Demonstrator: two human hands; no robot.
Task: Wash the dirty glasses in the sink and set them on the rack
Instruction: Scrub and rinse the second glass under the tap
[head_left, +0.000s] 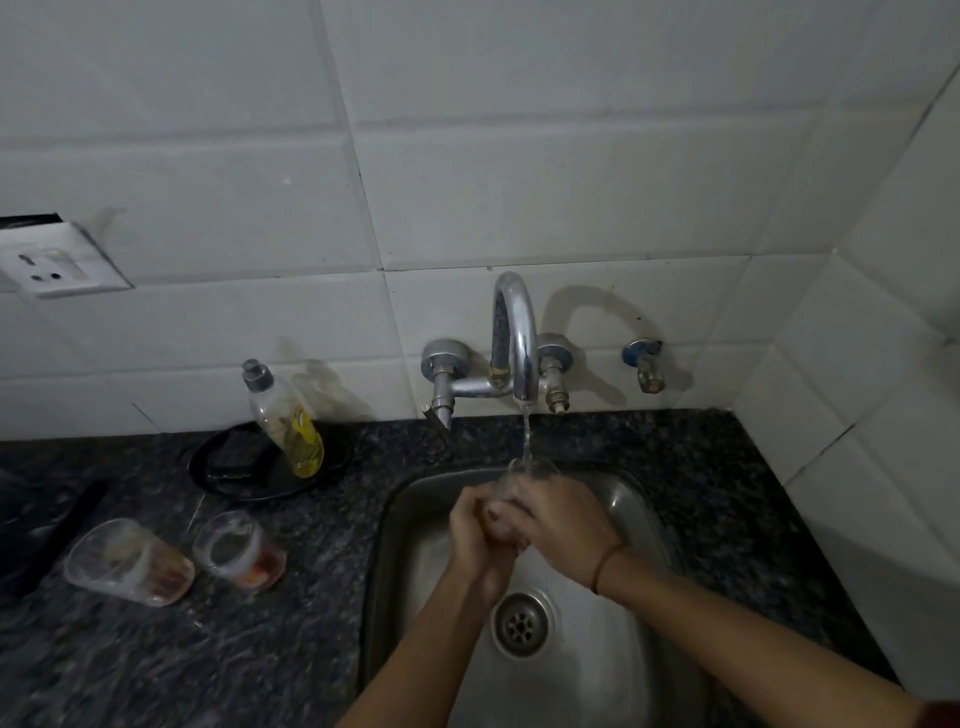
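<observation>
As hands (514, 527) wrap glass (544, 470), rim tops grip.

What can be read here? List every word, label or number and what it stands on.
None can be read.
Yellow label on the clear plastic soap bottle: too blurred to read.
White wall socket: no legible marking.

Glass (536, 469) under tap (521, 343) (over sink (626, 501))

Tap (519, 338) overhangs sink (641, 525) back, 2 glasses (130, 561) + bottle (291, 421) crowd counter (208, 654) L
</observation>
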